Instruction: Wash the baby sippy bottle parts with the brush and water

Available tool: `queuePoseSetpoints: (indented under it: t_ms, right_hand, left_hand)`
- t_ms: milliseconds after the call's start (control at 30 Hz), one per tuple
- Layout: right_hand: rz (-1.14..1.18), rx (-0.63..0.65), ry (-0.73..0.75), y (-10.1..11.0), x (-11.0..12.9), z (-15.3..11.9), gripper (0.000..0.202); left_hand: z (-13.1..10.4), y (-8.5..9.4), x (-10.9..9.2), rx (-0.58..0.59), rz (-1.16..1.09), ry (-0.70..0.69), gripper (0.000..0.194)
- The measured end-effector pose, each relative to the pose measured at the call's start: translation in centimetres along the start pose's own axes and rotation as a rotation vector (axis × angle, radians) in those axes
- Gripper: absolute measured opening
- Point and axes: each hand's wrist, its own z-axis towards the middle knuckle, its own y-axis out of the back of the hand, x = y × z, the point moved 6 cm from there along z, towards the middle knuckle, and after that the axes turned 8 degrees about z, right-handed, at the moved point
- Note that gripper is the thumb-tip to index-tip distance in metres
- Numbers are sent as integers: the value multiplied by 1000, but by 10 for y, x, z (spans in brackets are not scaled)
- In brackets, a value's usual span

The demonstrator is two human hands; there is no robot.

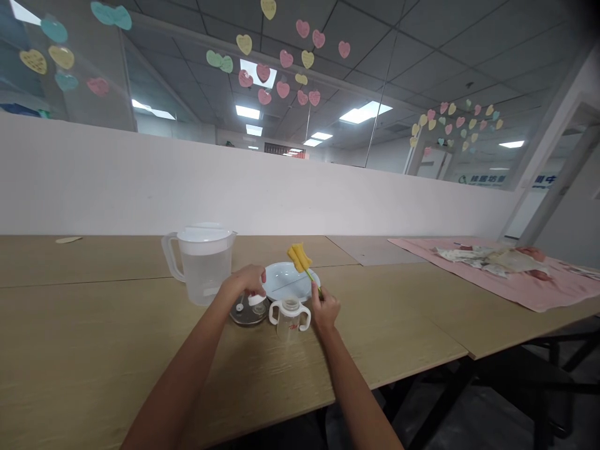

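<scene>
Two hands beside bottle [289,320]. Left hand [244,282] pinching white cap [256,300] over glass lid [247,311]. Right hand [324,310] gripping sponge brush [300,257] upright, clear of bowl [287,280] behind

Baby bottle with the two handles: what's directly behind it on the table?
Behind the baby bottle sits a white bowl. The yellow sponge brush in the right hand covers part of its far rim.

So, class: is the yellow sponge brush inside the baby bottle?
No, the right hand holds the sponge brush up above the white bowl, outside the bottle.
</scene>
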Motion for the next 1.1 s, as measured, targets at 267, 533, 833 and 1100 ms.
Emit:
queuePoseSetpoints:
  t_ms: [267, 533, 833, 1100]
  right_hand:
    - [18, -1, 7, 2, 2, 0, 62]
    - [18, 7, -2, 0, 0, 0, 63]
    - [14, 6, -36, 1, -2, 1, 65]
    - [19, 0, -77, 4, -2, 2, 66]
  left_hand:
    - [-7, -2, -17, 34, 94, 34, 22]
    - [-10, -3, -20, 61, 92, 58, 15]
    - [-56, 38, -77, -89, -36, -199, 32]
    - [-64, 0, -118, 11, 199, -342, 51]
